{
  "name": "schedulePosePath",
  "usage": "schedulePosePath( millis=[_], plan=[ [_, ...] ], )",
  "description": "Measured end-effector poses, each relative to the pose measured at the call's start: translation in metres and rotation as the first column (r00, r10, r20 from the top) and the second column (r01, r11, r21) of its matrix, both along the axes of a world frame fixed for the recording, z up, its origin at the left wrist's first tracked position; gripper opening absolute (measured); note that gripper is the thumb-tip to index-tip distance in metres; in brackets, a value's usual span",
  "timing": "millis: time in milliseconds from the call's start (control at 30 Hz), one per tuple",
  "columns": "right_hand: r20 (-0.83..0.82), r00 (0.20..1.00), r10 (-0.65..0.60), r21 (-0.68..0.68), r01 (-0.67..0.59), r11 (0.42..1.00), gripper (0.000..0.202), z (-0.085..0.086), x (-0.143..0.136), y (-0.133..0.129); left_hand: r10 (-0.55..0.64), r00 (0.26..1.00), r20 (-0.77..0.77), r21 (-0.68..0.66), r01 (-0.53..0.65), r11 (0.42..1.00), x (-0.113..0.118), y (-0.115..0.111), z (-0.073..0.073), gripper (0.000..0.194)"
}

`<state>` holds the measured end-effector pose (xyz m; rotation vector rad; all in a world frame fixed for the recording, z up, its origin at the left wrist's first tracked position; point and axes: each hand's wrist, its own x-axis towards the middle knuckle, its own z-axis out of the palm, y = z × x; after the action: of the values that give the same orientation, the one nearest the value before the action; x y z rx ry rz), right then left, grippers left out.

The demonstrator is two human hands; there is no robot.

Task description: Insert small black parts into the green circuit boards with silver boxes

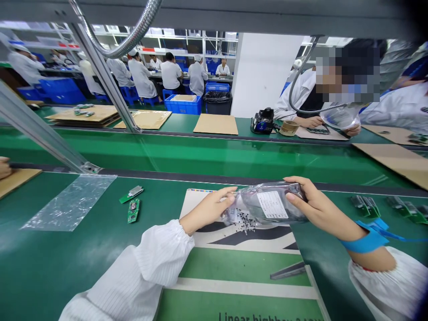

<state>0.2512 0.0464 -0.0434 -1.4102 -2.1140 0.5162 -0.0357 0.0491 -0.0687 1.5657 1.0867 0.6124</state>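
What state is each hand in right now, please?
Left hand: closed, holding the bag by its left end.
Right hand: closed around the bag's right end.

On the counter [100,254], we could slip a hand between the plastic sheet [72,203] and the two circuit boards [133,210]; the metal post [43,131] blocks us at the far edge's left. Our left hand [212,204], right hand [310,198] and the bag [249,200] between them bar the printed cardboard's [234,267] far edge. Rightward, our blue cord [406,240] crosses before the green boards [364,206].
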Motion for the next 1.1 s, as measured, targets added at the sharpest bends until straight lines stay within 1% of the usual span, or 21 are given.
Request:
schedulePosePath(
  millis=[100,200,300,400,500,567,700,767,867,967,1100],
  plan=[
    [-0.020,0.999,-0.039,0.010,0.039,0.999,0.045,-0.004,0.006,-0.001,0.009,1.000,-0.020,0.052,-0.008,0.999,0.000,0.005,-0.016,0.047],
    [-0.035,0.998,-0.042,-0.020,0.042,0.999,0.045,-0.010,0.012,-0.003,-0.010,0.992,-0.129,0.160,0.031,0.987,0.003,0.011,-0.032,0.035],
    [-0.060,0.996,-0.063,-0.023,0.061,0.998,0.045,-0.017,0.016,-0.003,-0.064,0.957,-0.282,0.259,0.140,0.956,0.007,0.017,-0.043,0.022],
    [-0.113,0.990,-0.089,-0.001,0.089,0.996,0.044,-0.027,0.022,-0.002,-0.101,0.906,-0.410,0.296,0.237,0.925,0.013,0.019,-0.048,0.022],
    [-0.165,0.981,-0.105,-0.005,0.106,0.994,0.045,-0.035,0.028,-0.001,-0.088,0.864,-0.496,0.306,0.268,0.913,0.019,0.020,-0.049,0.025],
    [-0.201,0.972,-0.125,-0.007,0.126,0.992,0.045,-0.039,0.031,-0.001,-0.087,0.840,-0.535,0.295,0.282,0.913,0.022,0.020,-0.049,0.024],
    [-0.238,0.959,-0.153,-0.014,0.154,0.988,0.045,-0.042,0.032,-0.002,-0.104,0.804,-0.586,0.266,0.312,0.912,0.025,0.024,-0.048,0.022],
    [-0.251,0.957,-0.148,-0.023,0.147,0.989,0.045,-0.042,0.031,-0.002,-0.110,0.792,-0.601,0.258,0.322,0.911,0.025,0.026,-0.047,0.025],
    [-0.313,0.937,-0.153,-0.033,0.150,0.988,0.045,-0.043,0.030,-0.001,-0.126,0.775,-0.620,0.239,0.340,0.910,0.026,0.030,-0.046,0.028],
    [-0.309,0.941,-0.138,-0.051,0.128,0.990,0.044,-0.045,0.029,-0.001,-0.147,0.754,-0.641,0.225,0.367,0.903,0.029,0.033,-0.042,0.028],
    [-0.285,0.951,-0.122,0.003,0.128,0.992,0.044,-0.043,0.027,-0.005,-0.168,0.741,-0.650,0.241,0.411,0.879,0.031,0.032,-0.034,0.022]
  ],
)
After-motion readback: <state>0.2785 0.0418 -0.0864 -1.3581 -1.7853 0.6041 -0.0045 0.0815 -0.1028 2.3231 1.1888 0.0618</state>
